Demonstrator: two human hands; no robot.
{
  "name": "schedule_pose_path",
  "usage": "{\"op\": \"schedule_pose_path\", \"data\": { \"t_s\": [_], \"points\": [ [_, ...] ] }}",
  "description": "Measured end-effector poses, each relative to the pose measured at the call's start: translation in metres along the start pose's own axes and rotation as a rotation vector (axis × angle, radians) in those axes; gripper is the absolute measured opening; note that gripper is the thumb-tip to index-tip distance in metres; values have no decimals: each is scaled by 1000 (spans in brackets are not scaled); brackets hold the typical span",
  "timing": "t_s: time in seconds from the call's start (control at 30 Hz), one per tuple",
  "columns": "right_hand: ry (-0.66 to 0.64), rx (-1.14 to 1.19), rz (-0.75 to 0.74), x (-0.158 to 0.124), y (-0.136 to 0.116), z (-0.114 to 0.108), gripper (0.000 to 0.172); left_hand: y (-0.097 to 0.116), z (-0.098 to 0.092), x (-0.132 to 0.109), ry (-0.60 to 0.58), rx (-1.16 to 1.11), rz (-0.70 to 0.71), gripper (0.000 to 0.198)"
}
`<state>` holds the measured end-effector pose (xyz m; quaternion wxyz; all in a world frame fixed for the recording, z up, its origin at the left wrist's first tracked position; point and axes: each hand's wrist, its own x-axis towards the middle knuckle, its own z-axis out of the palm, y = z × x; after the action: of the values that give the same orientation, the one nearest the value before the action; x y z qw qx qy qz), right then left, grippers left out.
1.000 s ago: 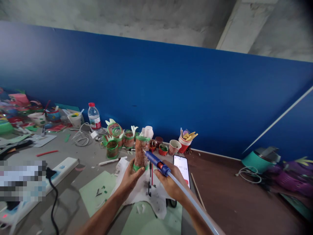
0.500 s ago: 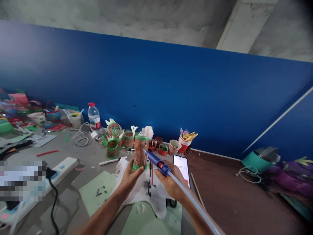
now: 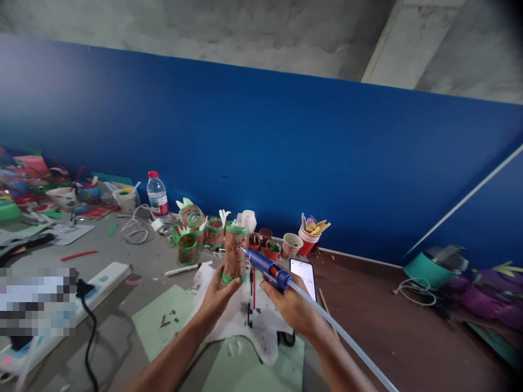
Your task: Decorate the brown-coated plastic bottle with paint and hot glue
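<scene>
My left hand [image 3: 217,294] grips the bottom of an upright clear jar [image 3: 235,253] filled with brown bits and banded in green. My right hand [image 3: 289,302] is closed round a blue glue gun [image 3: 265,265] whose nozzle touches the jar's upper right side. A long translucent glue stick [image 3: 339,335] trails from the gun's back over my right forearm. Both hands hover above a stained white sheet [image 3: 241,321] on the table.
Similar green-banded jars [image 3: 188,247] and small paper cups [image 3: 291,244] stand behind, by the blue wall. A phone [image 3: 304,275] with a lit screen lies to the right. A water bottle [image 3: 157,195], cables, a pen [image 3: 186,268] and a power strip [image 3: 100,283] lie to the left.
My right hand has shifted slightly right and lifted the gun's rear, so the glue stick now trails lower and more to the right. The jar and left hand stay put.
</scene>
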<state>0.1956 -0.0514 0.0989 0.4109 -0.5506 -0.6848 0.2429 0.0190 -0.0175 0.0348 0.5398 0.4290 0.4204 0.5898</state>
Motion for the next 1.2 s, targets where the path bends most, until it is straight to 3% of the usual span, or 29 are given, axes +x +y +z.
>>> {"op": "schedule_pose_path", "data": {
  "t_s": [0.53, 1.2],
  "points": [
    [2, -2, -38, -1, -1, 4, 14, -9, -1, 3, -8, 56, 41, 66],
    [45, -84, -15, 1, 0, 2, 17, 4, 2, -1, 25, 27, -5, 72]
  ]
}}
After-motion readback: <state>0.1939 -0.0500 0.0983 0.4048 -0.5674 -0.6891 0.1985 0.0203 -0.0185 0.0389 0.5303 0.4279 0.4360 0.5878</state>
